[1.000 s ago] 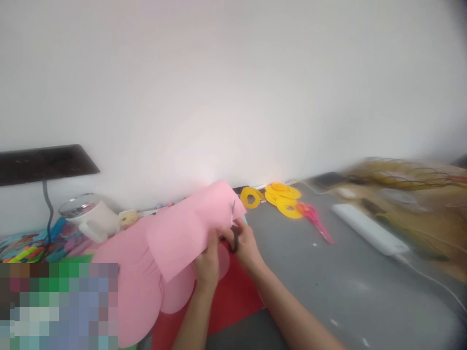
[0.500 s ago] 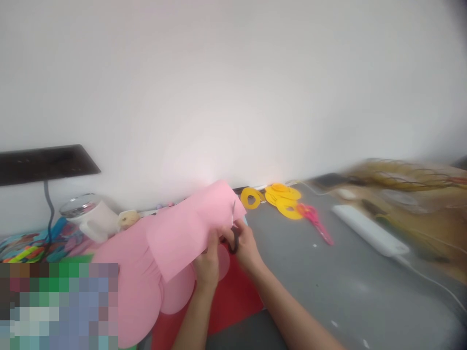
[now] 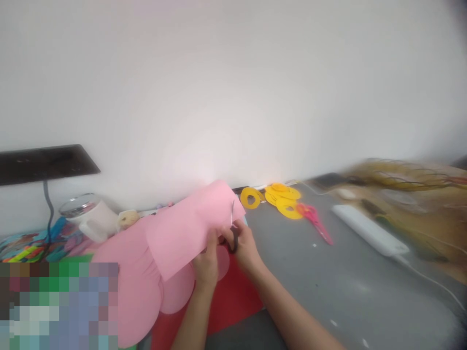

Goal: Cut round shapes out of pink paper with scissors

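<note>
My left hand [image 3: 207, 262] pinches the near edge of a pink paper sheet [image 3: 186, 228], which is raised and curves away from me. In my right hand [image 3: 245, 245] is a pair of scissors with black handles [image 3: 234, 240]. One thin blade shows over the sheet's right end; the other is hidden. Beneath the sheet lie several pink paper circles [image 3: 134, 306], large ones at the left and a small one [image 3: 223, 263] by my left wrist. Red paper [image 3: 237, 301] lies under my forearms.
Yellow paper rings [image 3: 282, 197] and pink scissors [image 3: 316, 226] lie to the right, before a white power strip [image 3: 370, 229] with cables. A white mug [image 3: 98, 218] and colourful strands [image 3: 29, 248] stand at the left by the wall [image 3: 233, 97]. The grey table [image 3: 321, 291] extends right.
Almost nothing differs. Both hands, the scissors and the pink sheet keep nearly the same place.
</note>
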Demonstrator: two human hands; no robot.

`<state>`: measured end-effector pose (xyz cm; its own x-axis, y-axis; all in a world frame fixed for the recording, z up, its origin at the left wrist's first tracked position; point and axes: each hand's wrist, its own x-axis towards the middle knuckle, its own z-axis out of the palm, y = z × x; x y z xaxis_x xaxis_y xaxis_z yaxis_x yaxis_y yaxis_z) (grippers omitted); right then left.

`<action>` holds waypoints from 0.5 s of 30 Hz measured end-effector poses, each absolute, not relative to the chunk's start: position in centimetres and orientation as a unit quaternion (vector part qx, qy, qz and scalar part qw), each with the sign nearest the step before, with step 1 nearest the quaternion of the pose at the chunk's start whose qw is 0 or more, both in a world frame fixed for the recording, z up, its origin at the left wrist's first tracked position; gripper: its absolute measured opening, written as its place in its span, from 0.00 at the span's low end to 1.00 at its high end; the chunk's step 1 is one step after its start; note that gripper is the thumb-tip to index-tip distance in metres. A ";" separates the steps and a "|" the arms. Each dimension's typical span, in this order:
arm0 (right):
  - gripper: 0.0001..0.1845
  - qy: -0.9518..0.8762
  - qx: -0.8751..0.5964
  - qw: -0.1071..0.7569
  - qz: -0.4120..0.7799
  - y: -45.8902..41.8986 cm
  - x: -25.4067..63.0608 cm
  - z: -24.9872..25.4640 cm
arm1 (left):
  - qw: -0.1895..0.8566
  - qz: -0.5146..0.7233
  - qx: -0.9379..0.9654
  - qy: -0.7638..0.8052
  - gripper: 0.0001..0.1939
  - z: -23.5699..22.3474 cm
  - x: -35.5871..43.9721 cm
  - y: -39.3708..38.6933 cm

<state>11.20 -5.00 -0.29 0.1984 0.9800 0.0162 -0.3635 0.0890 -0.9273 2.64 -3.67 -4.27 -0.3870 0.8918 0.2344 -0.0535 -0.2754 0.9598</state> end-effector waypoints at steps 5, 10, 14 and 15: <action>0.20 -0.360 -0.431 0.644 0.520 -5.0 11.2 -0.5 | 0.372 0.671 0.409 0.494 0.17 -4.2 2.7 -3.8; 0.20 -0.369 -0.438 0.635 0.518 -5.0 10.9 -0.6 | 0.389 0.661 0.396 0.505 0.19 -4.2 2.6 -3.9; 0.20 -0.378 -0.453 0.622 0.516 -5.3 10.8 -0.3 | 0.385 0.656 0.381 0.526 0.19 -4.5 2.5 -3.7; 0.20 -0.378 -0.457 0.619 0.514 -5.3 10.8 -0.2 | 0.382 0.656 0.378 0.530 0.19 -4.5 2.5 -3.7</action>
<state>10.83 -5.33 -0.19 0.1844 0.9829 -0.0012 -0.2913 0.0535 -0.9551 2.46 -3.66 -4.51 -0.4233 0.9014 0.0911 -0.1005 -0.1467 0.9841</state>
